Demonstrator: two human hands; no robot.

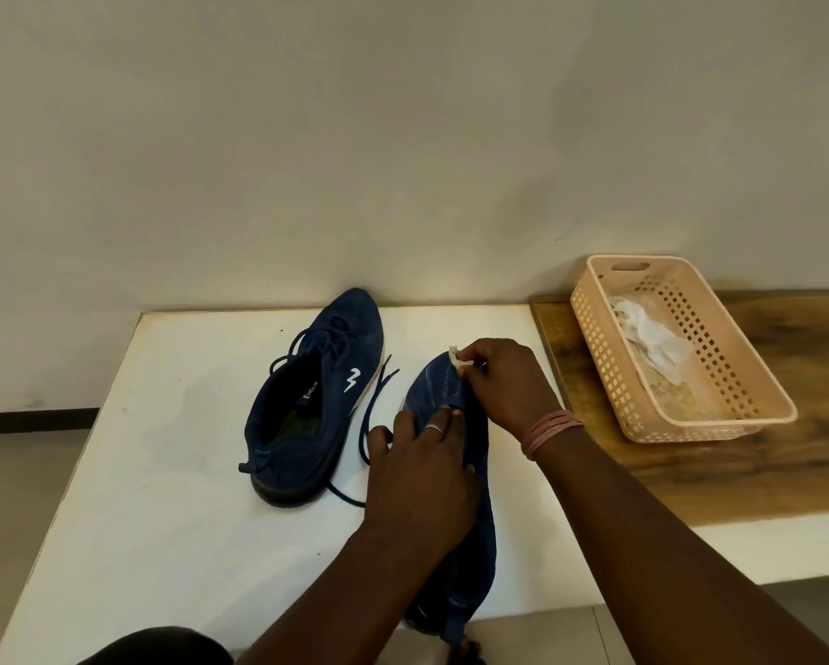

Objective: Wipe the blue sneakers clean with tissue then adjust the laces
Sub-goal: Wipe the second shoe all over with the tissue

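Note:
Two navy blue sneakers lie on a white table [163, 472]. The left sneaker [307, 410] stands free, toe towards the wall, its laces loose. The right sneaker [470, 496] is under both my hands, toe pointing away. My left hand [417, 472] presses down on its middle, over the lace area. My right hand [503, 386] sits at the toe and pinches a small wad of white tissue [455, 357] against the fabric. A loose dark lace [372, 415] trails between the two shoes.
A peach plastic basket [719, 415] holding crumpled white tissue [652, 343] stands on a wooden board [786, 453] to the right. A plain wall runs along the table's far edge. The right sneaker's heel overhangs the table's front edge.

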